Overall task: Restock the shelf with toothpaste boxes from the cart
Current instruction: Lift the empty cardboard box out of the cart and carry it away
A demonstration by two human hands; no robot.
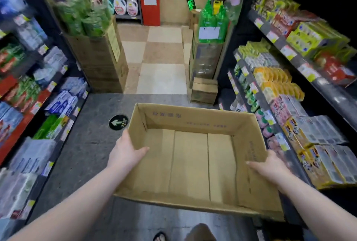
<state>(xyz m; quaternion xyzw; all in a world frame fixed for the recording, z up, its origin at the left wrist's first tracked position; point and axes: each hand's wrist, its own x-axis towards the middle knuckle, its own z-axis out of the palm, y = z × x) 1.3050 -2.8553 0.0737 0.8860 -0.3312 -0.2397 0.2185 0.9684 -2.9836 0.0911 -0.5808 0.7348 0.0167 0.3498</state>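
Observation:
I hold an open cardboard box (191, 161) in front of me over the aisle floor, and nothing lies inside it. My left hand (126, 150) grips the box's left wall, thumb inside and fingers outside. My right hand (270, 165) grips the right wall the same way. Toothpaste boxes (61, 103) in blue, white, red and green fill the shelves on my left. No cart is in view.
Shelves (280, 43) on the right carry yellow, green and pink packs. Stacked cartons with green bottles (90, 28) stand at the left aisle end, and another stack (206, 55) with small cartons (204, 91) at the right. A round arrow sticker (118, 122) marks the grey floor.

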